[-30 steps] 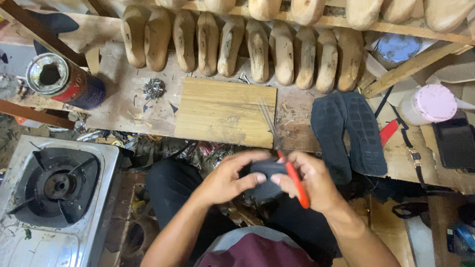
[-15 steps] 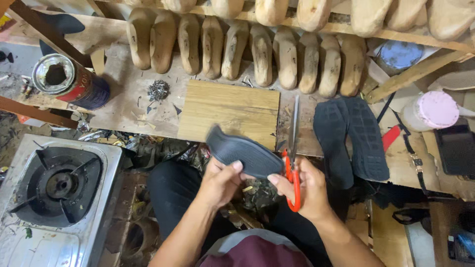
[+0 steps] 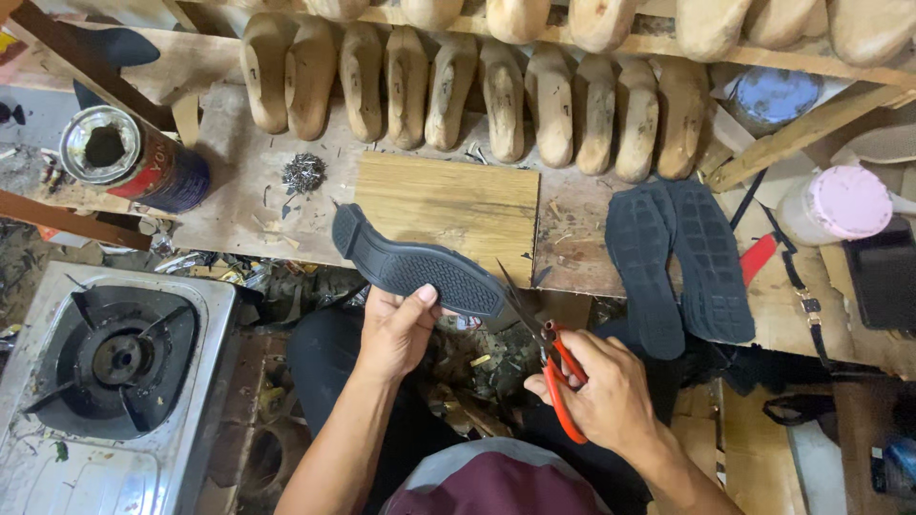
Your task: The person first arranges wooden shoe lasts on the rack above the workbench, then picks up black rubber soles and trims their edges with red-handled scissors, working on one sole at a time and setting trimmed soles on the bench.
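My left hand (image 3: 396,329) grips a black rubber shoe sole (image 3: 415,263) from below, tread side up, its heel end pointing up-left over the edge of the wooden workbench (image 3: 239,191). My right hand (image 3: 601,396) holds red-handled scissors (image 3: 549,358), their open blades pointing up-left at the toe end of that sole. A light wooden board (image 3: 453,205) lies on the bench just behind the sole.
Two more black soles (image 3: 677,262) lie on the bench at the right. A row of wooden shoe lasts (image 3: 458,91) lines the back. An open tin can (image 3: 129,157) stands at the left, a gas stove (image 3: 110,377) below it, a pink-lidded jar (image 3: 840,205) far right.
The sole has been turned tread side up and stretched out leftward in my left hand. The scissors have dropped from upright over the board to the sole's toe end.
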Demonstrator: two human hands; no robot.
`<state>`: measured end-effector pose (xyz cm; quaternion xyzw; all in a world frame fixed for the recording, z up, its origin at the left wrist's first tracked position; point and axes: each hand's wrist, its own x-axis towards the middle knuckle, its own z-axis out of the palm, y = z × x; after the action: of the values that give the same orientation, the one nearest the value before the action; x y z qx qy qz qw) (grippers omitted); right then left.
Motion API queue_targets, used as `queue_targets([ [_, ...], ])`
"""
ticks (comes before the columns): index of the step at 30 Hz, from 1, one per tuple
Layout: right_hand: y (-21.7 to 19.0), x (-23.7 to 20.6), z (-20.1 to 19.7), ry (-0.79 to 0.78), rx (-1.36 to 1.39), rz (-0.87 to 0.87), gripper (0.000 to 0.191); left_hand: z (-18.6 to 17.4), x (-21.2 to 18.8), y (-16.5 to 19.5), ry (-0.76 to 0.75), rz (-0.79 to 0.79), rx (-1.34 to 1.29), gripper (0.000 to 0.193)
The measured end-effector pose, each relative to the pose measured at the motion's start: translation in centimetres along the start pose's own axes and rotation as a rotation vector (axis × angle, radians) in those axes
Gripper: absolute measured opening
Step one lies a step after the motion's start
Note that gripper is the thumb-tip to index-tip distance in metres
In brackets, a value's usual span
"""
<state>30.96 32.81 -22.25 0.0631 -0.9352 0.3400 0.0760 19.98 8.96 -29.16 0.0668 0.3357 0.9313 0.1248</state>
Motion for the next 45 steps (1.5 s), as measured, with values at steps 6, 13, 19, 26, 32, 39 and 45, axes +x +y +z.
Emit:
queue_targets([
  [6,-0.5,0.3,-0.4,0.027,-0.036,-0.054,0.055,-0.6,-0.4,-0.7,0.001,-0.018,0.012,0.023],
  [13,-0.2,0.3,-0.1,-0.028,0.027,-0.030,0.051,-1.4,-0.3,-0.7,-0.022,-0.016,0.035,0.022],
  [19,0.1,0.2,-0.3,-0.034,0.011,-0.030,0.052,-1.7,-0.4,-0.7,-0.030,-0.009,0.080,0.020],
  [26,0.6,0.1,-0.5,-0.024,-0.022,-0.074,0.048,-2.3,0.0,0.6,-0.024,-0.056,0.153,0.029],
  [32,0.6,-0.1,-0.8,-0.053,0.004,-0.068,0.045,-2.7,0.2,1.1,-0.049,-0.051,0.235,0.033],
  [39,-0.5,0.6,-0.4,-0.067,-0.032,-0.043,0.051,-2.5,-0.4,0.6,-0.123,-0.147,0.447,0.028],
  [45,-0.4,0.5,-0.4,-0.063,-0.001,-0.050,0.048,-2.3,-0.5,0.4,-0.156,-0.184,0.447,0.029],
])
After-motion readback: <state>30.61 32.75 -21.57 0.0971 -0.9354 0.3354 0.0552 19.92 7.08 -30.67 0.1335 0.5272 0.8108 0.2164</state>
